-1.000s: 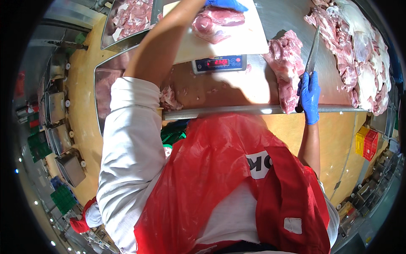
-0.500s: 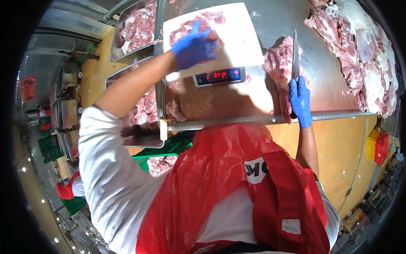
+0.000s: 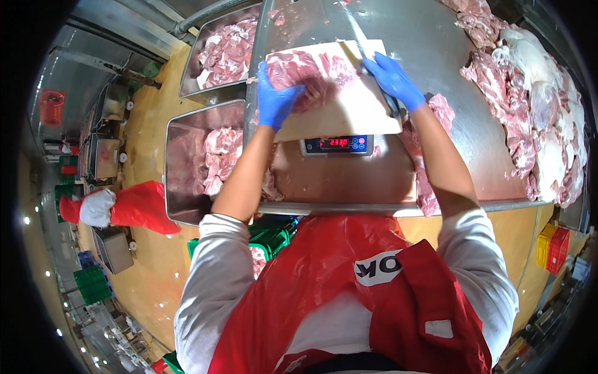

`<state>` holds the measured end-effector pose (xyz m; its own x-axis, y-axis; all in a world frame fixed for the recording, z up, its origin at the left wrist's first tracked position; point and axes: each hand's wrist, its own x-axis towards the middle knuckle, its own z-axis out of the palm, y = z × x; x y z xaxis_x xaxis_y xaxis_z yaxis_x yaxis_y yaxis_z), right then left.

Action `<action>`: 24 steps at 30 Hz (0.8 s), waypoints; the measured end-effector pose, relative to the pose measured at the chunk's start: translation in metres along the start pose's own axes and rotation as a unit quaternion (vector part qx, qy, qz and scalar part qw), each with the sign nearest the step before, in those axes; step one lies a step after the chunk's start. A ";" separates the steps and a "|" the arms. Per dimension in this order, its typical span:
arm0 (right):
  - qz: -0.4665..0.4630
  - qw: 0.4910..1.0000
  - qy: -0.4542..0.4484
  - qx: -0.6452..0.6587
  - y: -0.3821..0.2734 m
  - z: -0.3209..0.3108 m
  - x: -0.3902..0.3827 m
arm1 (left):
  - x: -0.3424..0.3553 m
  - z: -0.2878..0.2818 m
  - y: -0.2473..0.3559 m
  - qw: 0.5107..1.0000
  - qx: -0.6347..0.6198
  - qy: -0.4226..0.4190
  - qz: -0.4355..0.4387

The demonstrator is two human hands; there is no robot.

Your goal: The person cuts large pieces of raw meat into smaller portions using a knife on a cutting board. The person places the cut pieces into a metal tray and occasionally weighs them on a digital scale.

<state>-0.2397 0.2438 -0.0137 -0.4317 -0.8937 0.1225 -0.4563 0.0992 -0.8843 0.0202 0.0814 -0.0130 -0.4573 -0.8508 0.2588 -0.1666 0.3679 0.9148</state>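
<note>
A white cutting board lies on the steel table with a piece of raw meat on its left half. My left hand cups this piece at its near left edge, fingers along the side and thumb against the front. Closed round a dark handle, my right hand holds a long knife at the board's right edge, blade pointing away and slightly left. Below the board's near edge shows a digital scale with a lit red display. Another meat piece lies partly under my right forearm.
Two steel bins of cut meat stand left of the table. A large heap of meat covers its right side. Green crates sit below the front edge. At left is a person in a red apron.
My right hand has brought the knife from the table's right side to the board. My left hand has shifted from on top of the meat to its near left edge.
</note>
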 end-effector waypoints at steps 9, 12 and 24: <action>0.088 0.951 -0.112 0.274 -0.010 0.072 -0.018 | 0.087 -0.037 0.012 0.916 0.111 -0.369 0.110; 0.159 0.926 -0.069 0.335 -0.042 0.093 -0.083 | 0.122 -0.021 0.022 0.840 0.180 -0.449 0.245; 0.024 0.979 0.007 -0.203 -0.032 0.042 -0.164 | -0.053 -0.045 0.001 0.937 0.239 -0.152 0.205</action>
<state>-0.1210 0.3686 -0.0243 -0.4694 -0.8779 0.0950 -0.7058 0.3083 -0.6378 0.0842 0.1102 -0.0118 -0.7834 -0.4821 0.3923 -0.2610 0.8280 0.4963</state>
